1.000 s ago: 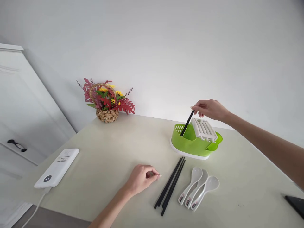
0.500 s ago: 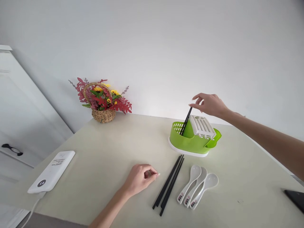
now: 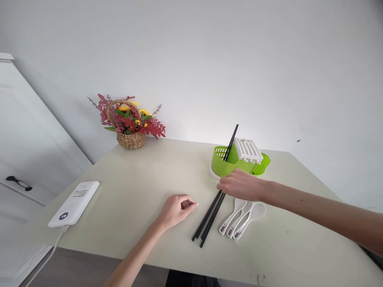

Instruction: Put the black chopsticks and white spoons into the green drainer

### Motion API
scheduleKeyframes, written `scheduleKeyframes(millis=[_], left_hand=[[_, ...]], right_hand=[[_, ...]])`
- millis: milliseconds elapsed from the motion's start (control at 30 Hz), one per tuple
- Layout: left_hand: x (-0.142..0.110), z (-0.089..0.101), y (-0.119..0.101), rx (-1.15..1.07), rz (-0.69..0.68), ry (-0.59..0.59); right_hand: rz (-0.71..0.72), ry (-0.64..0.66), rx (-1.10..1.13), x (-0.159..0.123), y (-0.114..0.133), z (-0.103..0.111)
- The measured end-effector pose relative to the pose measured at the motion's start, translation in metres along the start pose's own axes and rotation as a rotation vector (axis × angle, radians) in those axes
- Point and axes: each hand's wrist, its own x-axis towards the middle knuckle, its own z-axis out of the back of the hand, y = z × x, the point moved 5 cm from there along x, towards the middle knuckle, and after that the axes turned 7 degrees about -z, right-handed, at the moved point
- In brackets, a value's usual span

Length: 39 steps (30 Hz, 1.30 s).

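Note:
My right hand point(image 3: 241, 184) is over the far ends of several black chopsticks point(image 3: 207, 221) lying on the table. Its fingers are curled together, and its fingertips are partly hidden, so whether they grip the sticks does not show. More black chopsticks point(image 3: 232, 139) lean upright in the perforated compartment of a green cutlery holder point(image 3: 220, 166) with a white slotted top point(image 3: 249, 150). My left hand point(image 3: 177, 210) rests on the table left of the lying chopsticks, thumb and fingers pinched with nothing visible in them. Three white spoons point(image 3: 243, 223) lie just right of the chopsticks, their bowls partly behind my right hand.
A wicker basket point(image 3: 131, 141) of red leaves and yellow flowers stands against the wall at the back left. A white power bank point(image 3: 74, 204) with a cable lies at the table's left edge. Beside the table is a white cabinet point(image 3: 36, 139). A dark object point(image 3: 371, 255) shows at the right edge.
My right hand has let go of the chopsticks in the green holder and come down toward me to those on the table. My left hand keeps its pinched pose. The view has shifted slightly.

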Motion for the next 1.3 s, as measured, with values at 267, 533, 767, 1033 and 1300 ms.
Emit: scheduleKeyframes(millis=[267,533,767,1033,1300], left_hand=[[-0.001,-0.003,0.003,0.012,-0.013,-0.012],[-0.002,-0.003,0.004,0.02,-0.031,-0.011],[-0.004,0.0,0.0,0.035,-0.063,-0.046],[-0.002,-0.002,0.006,0.042,-0.105,-0.089],[0.002,-0.002,0.001,0.004,-0.08,0.017]], right_hand=[[0.082,0.092,-0.027,0.015,0.013,-0.04],[0.211,0.15,-0.051,0.04,0.028,-0.032],[0.221,0.151,-0.059,0.067,0.03,-0.032],[0.173,0.151,-0.073,0.085,0.024,-0.02],[0.097,0.008,-0.057,0.069,-0.008,0.055]])
